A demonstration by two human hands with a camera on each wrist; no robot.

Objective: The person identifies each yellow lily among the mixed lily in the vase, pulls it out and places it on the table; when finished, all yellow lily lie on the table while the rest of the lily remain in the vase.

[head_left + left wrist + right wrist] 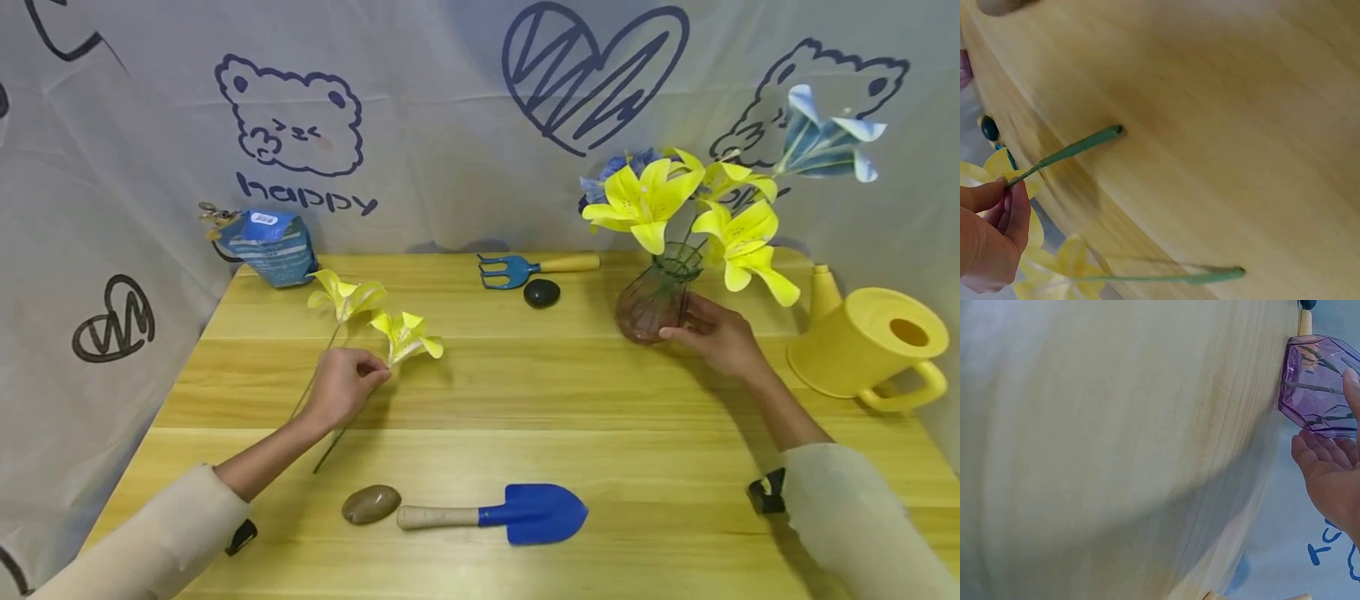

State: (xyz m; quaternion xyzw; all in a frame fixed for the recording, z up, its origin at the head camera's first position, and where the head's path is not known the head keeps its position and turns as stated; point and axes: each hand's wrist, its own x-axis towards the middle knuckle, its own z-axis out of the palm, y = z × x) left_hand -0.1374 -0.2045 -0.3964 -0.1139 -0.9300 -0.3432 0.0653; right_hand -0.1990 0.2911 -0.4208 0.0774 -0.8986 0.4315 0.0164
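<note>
My left hand [347, 385] pinches the green stem of a yellow lily [407, 340] just under its bloom. In the left wrist view the stem [1079, 148] slants out past the fingertips, its thick lower end near the table. Beside it lies a second yellow lily [347, 298]. My right hand [723, 340] holds the purple glass vase [648, 304] low on its side, thumb in front and fingers around the far side. Several yellow lilies [651, 200], a light blue lily [828, 142] and a blue flower stand in the vase. Stems show through its glass [1310, 387].
A yellow watering can [847, 350] stands right of the vase. A small blue rake [513, 271] and a black stone [542, 292] are at the back, with a blue bag [272, 250] back left. Nearer lie a brown stone [371, 504] and a blue trowel [543, 512].
</note>
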